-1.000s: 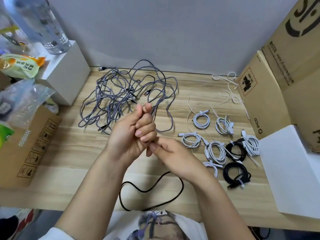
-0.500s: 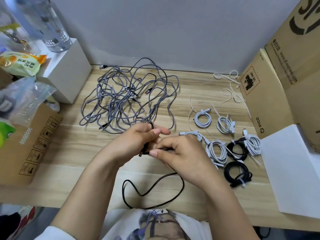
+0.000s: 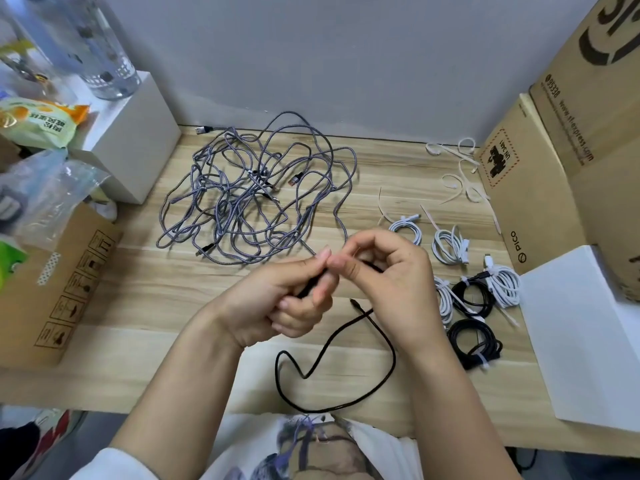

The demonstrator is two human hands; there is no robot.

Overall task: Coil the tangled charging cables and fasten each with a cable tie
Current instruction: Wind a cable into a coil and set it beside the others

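My left hand [image 3: 294, 299] and right hand [image 3: 384, 275] both pinch the black cable [image 3: 332, 348], whose loose loop lies on the near table [image 3: 145, 306]; the grey tangle [image 3: 256, 199] sits farther away.

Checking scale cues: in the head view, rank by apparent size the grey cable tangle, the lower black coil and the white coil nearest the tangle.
1. Grey tangle, largest by far.
2. Black coil.
3. White coil, though it lies farther from the camera, so the true order is unsure.
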